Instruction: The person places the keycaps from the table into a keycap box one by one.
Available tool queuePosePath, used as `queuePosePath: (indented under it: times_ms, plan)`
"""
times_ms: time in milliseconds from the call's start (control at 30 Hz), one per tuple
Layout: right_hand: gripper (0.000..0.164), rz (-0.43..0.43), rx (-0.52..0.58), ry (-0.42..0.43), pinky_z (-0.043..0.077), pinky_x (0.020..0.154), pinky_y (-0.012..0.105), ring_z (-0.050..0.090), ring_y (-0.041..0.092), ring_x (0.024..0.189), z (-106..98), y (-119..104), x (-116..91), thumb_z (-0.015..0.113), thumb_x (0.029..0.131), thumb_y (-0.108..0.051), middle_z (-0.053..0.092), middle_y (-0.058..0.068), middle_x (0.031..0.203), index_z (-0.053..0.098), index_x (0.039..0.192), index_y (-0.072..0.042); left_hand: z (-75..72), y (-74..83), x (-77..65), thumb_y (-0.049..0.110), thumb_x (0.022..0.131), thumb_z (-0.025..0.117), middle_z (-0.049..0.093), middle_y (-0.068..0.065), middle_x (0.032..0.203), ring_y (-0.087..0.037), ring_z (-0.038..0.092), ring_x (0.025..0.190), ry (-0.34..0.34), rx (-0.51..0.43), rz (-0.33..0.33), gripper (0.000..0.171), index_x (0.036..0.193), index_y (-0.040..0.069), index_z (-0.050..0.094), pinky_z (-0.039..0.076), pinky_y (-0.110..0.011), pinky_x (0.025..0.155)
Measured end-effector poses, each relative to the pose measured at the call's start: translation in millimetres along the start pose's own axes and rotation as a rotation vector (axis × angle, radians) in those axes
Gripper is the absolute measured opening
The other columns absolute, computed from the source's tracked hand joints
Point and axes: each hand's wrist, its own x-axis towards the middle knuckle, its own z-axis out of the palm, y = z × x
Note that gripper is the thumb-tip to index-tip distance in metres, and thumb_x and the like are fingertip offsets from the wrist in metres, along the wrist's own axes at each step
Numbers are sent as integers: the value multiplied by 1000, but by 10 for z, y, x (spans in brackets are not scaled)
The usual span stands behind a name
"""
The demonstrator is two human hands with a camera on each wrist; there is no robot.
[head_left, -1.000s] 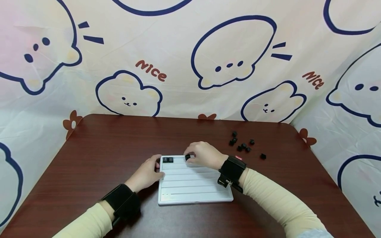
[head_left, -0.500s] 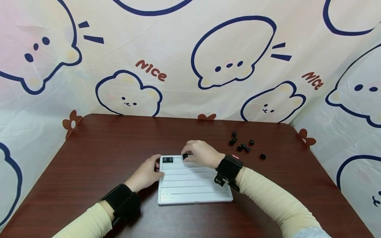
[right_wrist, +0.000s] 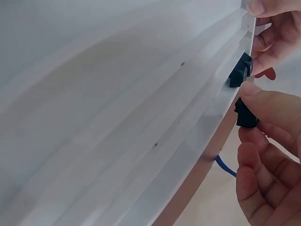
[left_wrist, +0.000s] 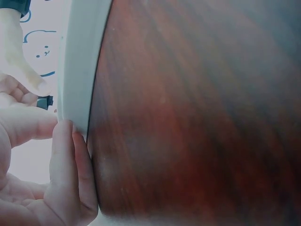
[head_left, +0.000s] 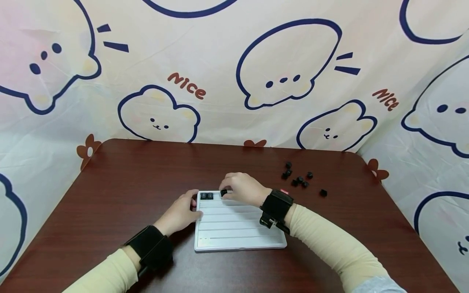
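Note:
A white tray (head_left: pixel 234 234) with raised parallel ridges lies on the table. My left hand (head_left: pixel 178 215) grips its left edge, thumb on top and fingers at the side. Between the thumb and fingers of my right hand (head_left: pixel 246 189), a small black keycap (head_left: pixel 224 192) is pinched over the tray's far edge. Two black keycaps (head_left: pixel 207 196) sit side by side in the tray's far left corner. In the right wrist view, the held keycap (right_wrist: pixel 247 114) is close beside these seated keycaps (right_wrist: pixel 241 71), tilted and apart from the ridges.
Several loose black keycaps (head_left: pixel 299 179) are scattered on the brown table (head_left: pixel 154 171) at the back right, one lying farther right than the others. A patterned cloth (head_left: pixel 220 61) hangs behind the table and along its sides.
My right hand has shifted left along the tray's far edge with the keycap, closer to the two seated ones. The left hand has stayed at the tray's left edge.

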Motion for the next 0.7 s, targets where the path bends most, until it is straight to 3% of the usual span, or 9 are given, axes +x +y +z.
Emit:
queuePosePath:
  times_ms: [700]
  plan:
    - [22, 14, 14, -30, 55, 83, 29, 67, 18, 92, 94, -65, 137, 85, 86, -13, 70, 5, 103, 78, 106, -7, -27, 14, -13, 6, 92, 74, 53, -11, 103, -21, 50, 81, -8, -7, 14, 69, 150, -7, 40, 43, -34, 73]
